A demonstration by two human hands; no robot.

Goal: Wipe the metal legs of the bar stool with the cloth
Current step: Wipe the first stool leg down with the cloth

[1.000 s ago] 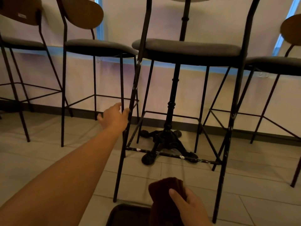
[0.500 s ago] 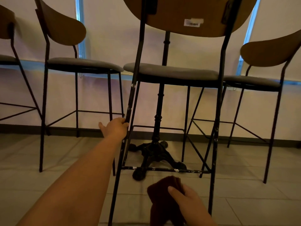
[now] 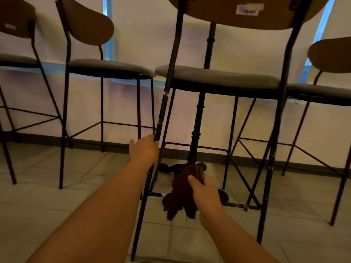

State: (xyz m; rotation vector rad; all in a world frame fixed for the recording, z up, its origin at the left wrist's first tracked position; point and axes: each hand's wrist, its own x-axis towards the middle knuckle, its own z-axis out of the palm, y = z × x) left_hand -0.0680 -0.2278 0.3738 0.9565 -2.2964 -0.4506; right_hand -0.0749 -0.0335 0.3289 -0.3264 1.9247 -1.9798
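— How many stools are standing here?

— I am counting four along the wall. The near bar stool (image 3: 218,78) is having a grey seat, a brown wooden back and thin black metal legs with pale scuffs.

— And the hands?

— The left hand (image 3: 144,149) is curling its grip around the near left leg (image 3: 161,118). The right hand (image 3: 204,190) is pinching a dark brown cloth (image 3: 180,194), which is hanging bunched in front of the low crossbar (image 3: 237,205).
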